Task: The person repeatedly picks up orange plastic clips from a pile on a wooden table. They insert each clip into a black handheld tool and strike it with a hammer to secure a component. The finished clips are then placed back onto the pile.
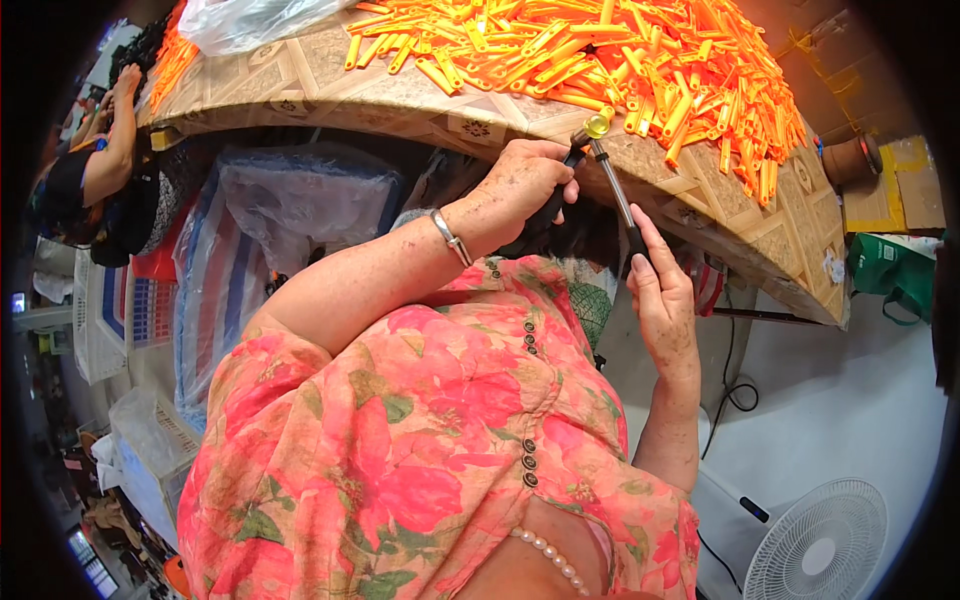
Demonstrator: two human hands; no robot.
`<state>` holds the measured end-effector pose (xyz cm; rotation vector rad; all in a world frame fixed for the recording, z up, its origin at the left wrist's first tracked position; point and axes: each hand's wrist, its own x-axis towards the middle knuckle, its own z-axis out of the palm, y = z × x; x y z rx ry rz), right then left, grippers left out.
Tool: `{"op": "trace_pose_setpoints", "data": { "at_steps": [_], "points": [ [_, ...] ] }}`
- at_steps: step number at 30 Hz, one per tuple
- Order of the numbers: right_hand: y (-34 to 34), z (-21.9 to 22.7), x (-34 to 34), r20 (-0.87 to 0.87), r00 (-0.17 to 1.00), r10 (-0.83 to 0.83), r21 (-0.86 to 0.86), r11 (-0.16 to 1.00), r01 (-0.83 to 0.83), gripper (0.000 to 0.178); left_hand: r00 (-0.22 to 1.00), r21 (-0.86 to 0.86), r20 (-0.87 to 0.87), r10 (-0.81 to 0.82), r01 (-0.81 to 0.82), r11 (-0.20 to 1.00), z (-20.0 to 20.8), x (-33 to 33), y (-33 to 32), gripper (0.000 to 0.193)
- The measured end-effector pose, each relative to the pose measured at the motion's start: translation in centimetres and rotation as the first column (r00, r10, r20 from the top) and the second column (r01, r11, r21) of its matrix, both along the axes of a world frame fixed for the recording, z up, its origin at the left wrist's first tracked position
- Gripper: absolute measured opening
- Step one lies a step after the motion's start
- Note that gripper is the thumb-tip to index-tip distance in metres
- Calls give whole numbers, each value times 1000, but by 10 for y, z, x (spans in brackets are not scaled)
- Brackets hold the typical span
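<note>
Near the front edge of the table, my left hand (525, 190), with a silver bangle at the wrist, is closed around a dark, handle-like thing (549, 207). Its kind is mostly hidden by my fingers. My right hand (662, 300) grips the black end of a slim tool with a shiny metal shaft (614, 185), thumb and fingers along it. The shaft slants up to a round, clear yellow piece (597, 126) just above the left hand. Whether the yellow piece belongs to the shaft or the dark thing, I cannot tell. Behind lies a large heap of orange plastic handle-like pieces (560, 55).
The table (290, 75) has a patterned cover and a curved-looking front edge. Clear plastic (250, 20) lies at the far left. A spool (850, 160), cartons and a green bag (888, 275) stand right. A white fan (818, 550) is lower right. Another person (105, 165) works far left.
</note>
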<state>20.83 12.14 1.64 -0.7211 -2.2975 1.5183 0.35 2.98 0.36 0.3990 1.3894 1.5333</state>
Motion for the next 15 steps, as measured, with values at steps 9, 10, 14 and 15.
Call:
{"op": "trace_pose_setpoints", "data": {
  "at_steps": [9, 10, 14, 15],
  "points": [
    [3, -9, 3, -48, 997, -61, -62, 996, 58, 47, 1000, -6, -18, 3, -3, 1000, 5, 2, -1, 17],
    [6, -13, 3, -20, 999, -35, -43, 999, 34, 47, 1000, -5, -15, 7, -7, 1000, 4, 1, -1, 17],
    [1, -2, 3, -109, 989, -97, -121, 989, 83, 47, 1000, -9, -7, 14, -14, 1000, 1, 1, 0, 16],
    [0, -4, 3, -158, 981, -111, -118, 989, 93, 46, 1000, -11, -6, 14, -14, 1000, 1, 1, 0, 16]
  ]
}}
